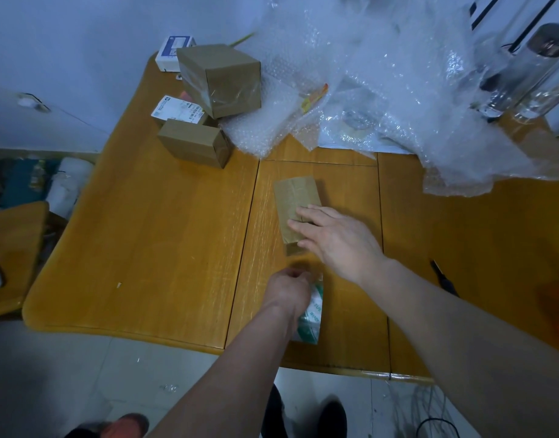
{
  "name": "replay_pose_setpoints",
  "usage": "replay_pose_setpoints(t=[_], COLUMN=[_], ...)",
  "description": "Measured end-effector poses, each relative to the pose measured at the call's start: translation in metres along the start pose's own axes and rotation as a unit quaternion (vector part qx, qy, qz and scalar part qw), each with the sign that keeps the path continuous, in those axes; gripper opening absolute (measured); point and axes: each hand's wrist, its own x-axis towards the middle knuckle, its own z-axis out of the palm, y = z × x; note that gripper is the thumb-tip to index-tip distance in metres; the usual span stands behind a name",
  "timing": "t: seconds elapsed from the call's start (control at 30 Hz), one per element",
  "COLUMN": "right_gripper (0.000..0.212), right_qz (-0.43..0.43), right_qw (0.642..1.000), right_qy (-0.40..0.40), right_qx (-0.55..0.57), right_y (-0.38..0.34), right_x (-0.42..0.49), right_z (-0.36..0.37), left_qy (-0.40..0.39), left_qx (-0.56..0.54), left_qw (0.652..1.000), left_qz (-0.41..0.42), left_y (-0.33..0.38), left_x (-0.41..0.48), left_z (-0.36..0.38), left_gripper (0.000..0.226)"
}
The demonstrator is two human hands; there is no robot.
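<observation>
A small brown cardboard box (295, 197) lies in the middle of the wooden table (151, 241). My right hand (335, 238) rests flat on the near end of the box, fingers straight and spread. My left hand (287, 289) is just in front of the box, fingers curled, holding the top of a clear plastic packet with green and white print (311, 324). The packet lies near the table's front edge, partly hidden under my wrist.
Two taped brown boxes (222, 80) (194, 142) and a labelled parcel (177, 110) sit at the back left, with a white box (172, 52) behind. A big heap of bubble wrap (382, 90) covers the back right. A dark tool (442, 276) lies at the right.
</observation>
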Motion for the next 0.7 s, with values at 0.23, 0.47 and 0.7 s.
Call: replay_pose_setpoints(t=[0.23, 0.47, 0.7], right_gripper=[0.045, 0.049, 0.058], right_qz=[0.006, 0.025, 0.005], right_qw=[0.999, 0.997, 0.996], right_qy=[0.024, 0.038, 0.051], right_qx=[-0.043, -0.059, -0.075], right_y=[-0.004, -0.010, -0.008], right_x=[-0.002, 0.000, -0.001], right_z=[0.009, 0.016, 0.024], left_qy=[-0.004, -0.003, -0.009], left_qx=[-0.016, -0.026, -0.034], left_qw=[1.000, 1.000, 0.999], left_qz=[-0.005, 0.002, 0.003], left_y=[0.001, -0.005, -0.006], left_x=[0.002, 0.009, 0.010], left_z=[-0.001, 0.001, 0.000], left_gripper=[0.006, 0.013, 0.006])
